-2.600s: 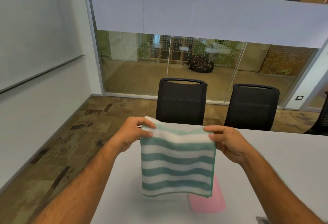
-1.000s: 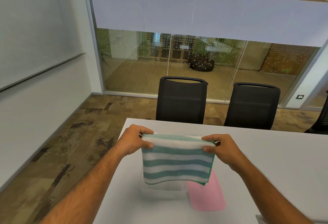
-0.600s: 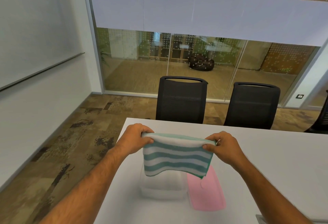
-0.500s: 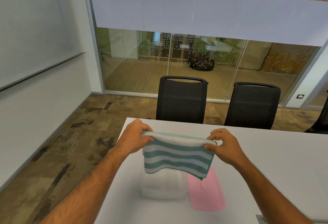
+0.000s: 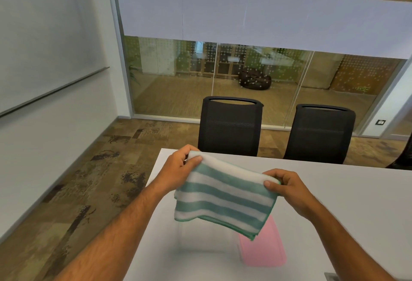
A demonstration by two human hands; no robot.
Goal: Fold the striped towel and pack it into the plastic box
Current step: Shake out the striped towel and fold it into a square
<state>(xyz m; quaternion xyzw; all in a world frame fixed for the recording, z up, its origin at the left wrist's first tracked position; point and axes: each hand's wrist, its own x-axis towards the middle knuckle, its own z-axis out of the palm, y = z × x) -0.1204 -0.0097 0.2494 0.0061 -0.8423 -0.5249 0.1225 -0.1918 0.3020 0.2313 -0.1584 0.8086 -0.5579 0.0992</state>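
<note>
1. Found the striped towel (image 5: 225,198) already folded to at least 2 layers, held in the air over the clear plastic box (image 5: 205,245) on the white table (image 5: 345,202); packing judged not yet done.
2. Pinched its top corners: left hand (image 5: 180,169) raised, right hand (image 5: 287,189) lower, tilting the towel.
3. Noted a pink lid (image 5: 265,249) beside the box.

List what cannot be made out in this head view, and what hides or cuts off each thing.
- Plastic box: blurred, far side behind the striped towel.
- Pink lid: top corner behind the towel.
- Grey object: cut by the bottom edge.
- Chair seats: hidden by the table.
</note>
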